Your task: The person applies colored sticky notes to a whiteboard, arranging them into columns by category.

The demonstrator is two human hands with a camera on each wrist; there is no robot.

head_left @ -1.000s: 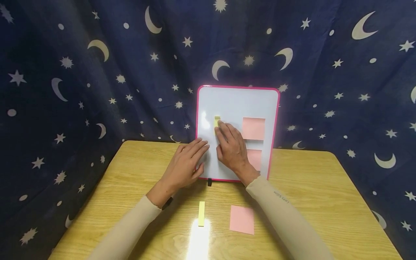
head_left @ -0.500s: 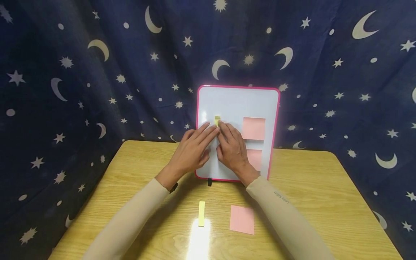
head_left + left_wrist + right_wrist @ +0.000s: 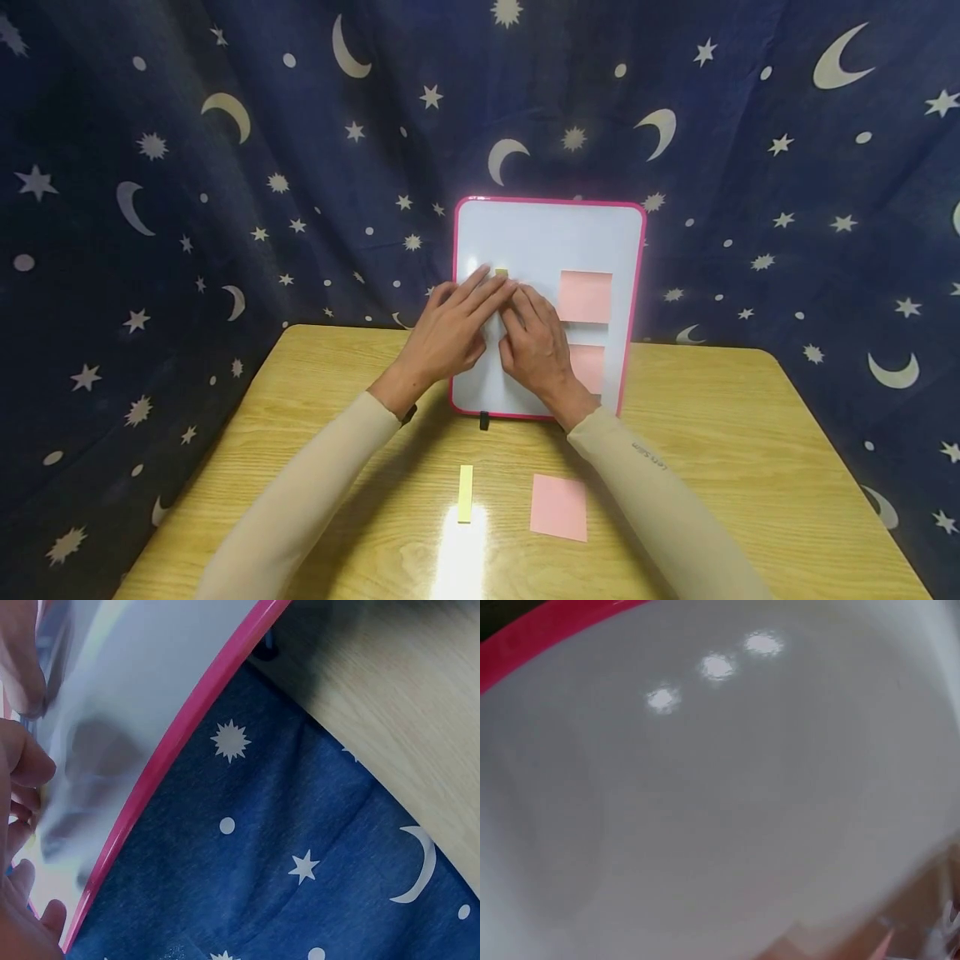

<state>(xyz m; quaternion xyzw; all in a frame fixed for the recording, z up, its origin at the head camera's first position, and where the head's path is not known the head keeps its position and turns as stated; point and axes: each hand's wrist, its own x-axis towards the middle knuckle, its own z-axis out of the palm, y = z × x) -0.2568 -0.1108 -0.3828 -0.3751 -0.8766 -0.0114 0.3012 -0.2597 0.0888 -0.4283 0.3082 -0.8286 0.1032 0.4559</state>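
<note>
The left hand's point(image 3: 446, 335) extended fingers lie over the yellow strip point(image 3: 502, 272) at the board's point(image 3: 551, 233) ten o'clock, meeting the right hand's point(image 3: 537, 343) loosely bent ones, neither visibly clasping anything, perhaps to press it flat.

Wooden table point(image 3: 697, 433): we're looking at yellowish grain and rounded far corners, with a bright glare down the near middle.
Yellow sticky strip point(image 3: 465, 494): there it lies, lengthwise to us, its near end in the glare!
Pink sticky note point(image 3: 558, 507): over to the right, a square, slightly askew, apart from the strip.
Whiteboard point(image 3: 540, 233): pink-framed, we see it standing beyond both.
Black foot point(image 3: 483, 421): peeking out below its bottom edge.
</note>
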